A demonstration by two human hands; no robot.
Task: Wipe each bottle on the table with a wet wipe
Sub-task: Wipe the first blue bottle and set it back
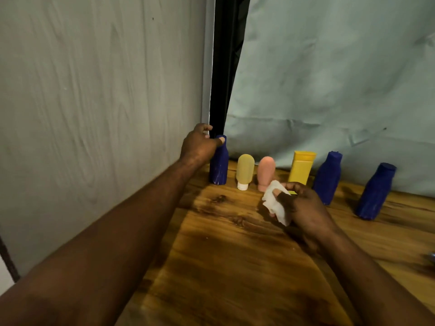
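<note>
Several bottles stand in a row along the back of the wooden table (230,255). At the far left is a dark blue bottle (219,169); my left hand (199,144) grips its neck, thumb on the cap. Right of it stand a pale yellow tube (245,170) on its white cap, a pink tube (266,171), a yellow bottle (302,168) and two more blue bottles (328,178) (375,192). My right hand (303,205) holds a crumpled white wet wipe (275,201) just above the table, in front of the pink tube.
A grey wood-grain panel (94,114) closes off the left side, right beside the table. A pale sheet (341,78) hangs behind the bottles, with a dark gap (226,67) between panel and sheet. A small dark object (430,257) shows at the right edge.
</note>
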